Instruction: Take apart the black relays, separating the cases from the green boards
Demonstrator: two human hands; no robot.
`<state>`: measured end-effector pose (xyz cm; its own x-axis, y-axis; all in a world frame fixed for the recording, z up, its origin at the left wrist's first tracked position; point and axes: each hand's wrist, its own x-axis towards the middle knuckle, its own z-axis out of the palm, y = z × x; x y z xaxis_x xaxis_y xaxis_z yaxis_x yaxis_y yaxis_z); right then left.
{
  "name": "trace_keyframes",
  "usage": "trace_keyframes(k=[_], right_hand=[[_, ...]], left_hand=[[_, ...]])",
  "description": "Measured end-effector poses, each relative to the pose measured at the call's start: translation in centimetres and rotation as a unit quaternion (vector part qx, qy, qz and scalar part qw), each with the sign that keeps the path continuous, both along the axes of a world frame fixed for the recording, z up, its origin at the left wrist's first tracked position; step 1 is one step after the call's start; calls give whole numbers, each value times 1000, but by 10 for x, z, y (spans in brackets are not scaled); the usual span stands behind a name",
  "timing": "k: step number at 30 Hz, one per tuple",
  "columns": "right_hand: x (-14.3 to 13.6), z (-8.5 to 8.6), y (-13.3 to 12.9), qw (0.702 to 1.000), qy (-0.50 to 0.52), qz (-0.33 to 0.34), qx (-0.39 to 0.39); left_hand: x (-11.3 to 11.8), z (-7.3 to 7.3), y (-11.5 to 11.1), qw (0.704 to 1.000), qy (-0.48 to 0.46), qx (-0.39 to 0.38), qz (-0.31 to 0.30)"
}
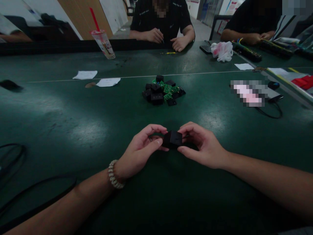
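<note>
Between my two hands is a small black plastic box [173, 139], held just above the green table. My left hand [144, 145] grips its left side, thumb in front and fingers behind; a beaded bracelet circles that wrist. On the other side, my right hand [201, 143] has its thumb and fingertips against the box's right edge. What lies inside the box, if anything, is hidden. Farther out, a pile of black plastic cases [156, 98] lies mixed with green circuit boards [169, 88].
A drink cup [104, 44] with a red straw stands far left, near paper slips [109, 82]. Black cables [39, 186] lie at left. A crumpled plastic bag [222, 51] and a cabled flat device [270, 91] are at right. Two people sit opposite, one holding a thin tool.
</note>
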<state>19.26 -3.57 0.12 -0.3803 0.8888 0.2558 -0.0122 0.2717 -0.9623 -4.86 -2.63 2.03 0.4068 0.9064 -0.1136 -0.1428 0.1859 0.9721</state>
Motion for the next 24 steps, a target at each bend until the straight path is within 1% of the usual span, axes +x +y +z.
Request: trace_keyframes(k=[4,9,13,19,24], right_hand=[[0,1,-1,1000,-7,-3,14],[1,0,-1,999,-15,-3,33],[0,-2,-1,999,-1,-1,46],[0,-5,-1,999,13,11,45],[0,-6,-1,999,14,12,45]], left_hand=[[0,-1,1,1000,-1,9,-7],[1,2,1,1000,11,11,-6],[0,3,2,1000,18,12,-23],[0,4,2,998,33,6,-51],[1,3,-1,998,32,12,-61]])
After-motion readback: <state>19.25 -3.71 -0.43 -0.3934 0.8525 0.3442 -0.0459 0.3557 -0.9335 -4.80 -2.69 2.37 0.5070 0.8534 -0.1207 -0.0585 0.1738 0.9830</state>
